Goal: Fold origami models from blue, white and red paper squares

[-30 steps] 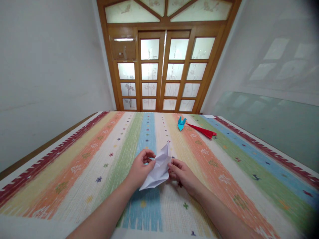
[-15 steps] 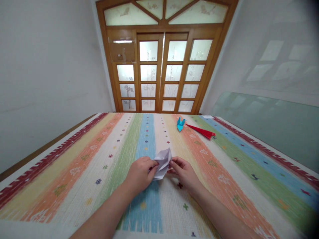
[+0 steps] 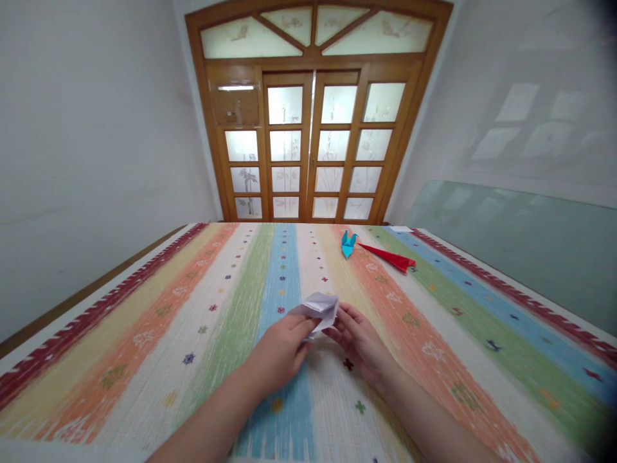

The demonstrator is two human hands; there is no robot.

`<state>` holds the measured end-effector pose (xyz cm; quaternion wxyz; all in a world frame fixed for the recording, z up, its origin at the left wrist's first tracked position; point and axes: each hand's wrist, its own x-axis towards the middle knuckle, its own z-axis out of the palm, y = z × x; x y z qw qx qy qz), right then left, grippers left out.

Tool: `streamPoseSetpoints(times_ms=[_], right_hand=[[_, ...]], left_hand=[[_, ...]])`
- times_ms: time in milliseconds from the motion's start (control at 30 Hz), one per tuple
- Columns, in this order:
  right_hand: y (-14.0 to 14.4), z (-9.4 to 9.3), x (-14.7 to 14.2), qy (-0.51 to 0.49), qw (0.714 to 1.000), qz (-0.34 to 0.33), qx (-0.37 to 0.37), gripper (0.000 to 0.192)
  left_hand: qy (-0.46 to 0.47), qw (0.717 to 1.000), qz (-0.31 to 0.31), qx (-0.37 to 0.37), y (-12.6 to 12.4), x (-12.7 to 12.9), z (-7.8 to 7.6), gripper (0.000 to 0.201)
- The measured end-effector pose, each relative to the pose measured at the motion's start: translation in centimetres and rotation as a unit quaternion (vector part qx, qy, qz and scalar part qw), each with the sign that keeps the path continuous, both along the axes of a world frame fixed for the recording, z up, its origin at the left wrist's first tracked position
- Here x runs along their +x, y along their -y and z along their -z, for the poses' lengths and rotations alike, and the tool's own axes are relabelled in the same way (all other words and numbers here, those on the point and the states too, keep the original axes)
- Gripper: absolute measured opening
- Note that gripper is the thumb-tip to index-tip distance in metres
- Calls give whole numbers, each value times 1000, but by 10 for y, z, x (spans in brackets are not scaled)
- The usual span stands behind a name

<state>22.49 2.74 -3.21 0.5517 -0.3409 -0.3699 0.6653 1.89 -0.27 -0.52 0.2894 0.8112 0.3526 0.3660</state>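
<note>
Both hands closed on the white folded paper [image 3: 321,310]: left hand [image 3: 279,350] and right hand [image 3: 359,341] pinched it low over the striped tablecloth [image 3: 144,321]. We judged a mid-fold step; next needed an aligned, firm crease.

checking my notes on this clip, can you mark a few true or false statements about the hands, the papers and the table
1. Both hands hold the white folded paper. True: left hand and right hand pinch it from either side.
2. A blue folded paper lies far from the hands. True.
3. The red folded paper is in the right hand. False: it lies on the striped tablecloth.
4. The doors behind are metal. False: the wooden doors have frosted panes.
</note>
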Motion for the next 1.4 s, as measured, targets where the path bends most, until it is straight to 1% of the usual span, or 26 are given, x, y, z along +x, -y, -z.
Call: streamPoseSetpoints(times_ms=[67,167,233,333,400,533,633,700,767,833,1000,1167,1300,1400], right_hand=[[0,2,-1,-20,1000,-7,-14,31],[1,6,-3,-56,997,-21,-39,27],[1,8,-4,-79,995,-25,-56,30],[3,8,-6,-101,991,-35,-80,39],[4,9,-8,-104,989,-52,-92,39],[7,10,-11,-112,984,-90,-107,30],[9,10,-12,-132,976,-127,-120,29],[10,10,-13,-150,967,-155,-138,32],[11,8,-14,-161,960,-165,-158,34],[12,6,-15,-167,958,-160,-169,33],[13,1,-19,-165,962,-131,-177,29],[13,4,-21,-156,967,-82,-184,25],[12,10,-22,-134,978,-42,-156,19],[9,11,-18,-111,986,-11,-124,17]], left_hand=[[0,1000,2,-7,0,0,1,55],[-9,1000,-12,-17,0,0,4,50],[-11,1000,-17,-17,-1,0,6,47],[-4,1000,-8,-2,-1,2,6,46],[-10,1000,-1,18,0,3,4,47],[-49,996,-1,72,1,4,1,61],[-78,993,-1,87,3,5,-1,69],[-105,991,1,89,4,6,-1,68],[-131,987,2,91,4,7,-1,62],[-149,984,5,99,6,7,-2,57],[-176,975,9,138,9,8,-7,54],[-229,958,13,174,7,7,-2,43],[-226,951,4,212,6,7,1,32],[-215,949,-17,229,6,3,-4,30]])
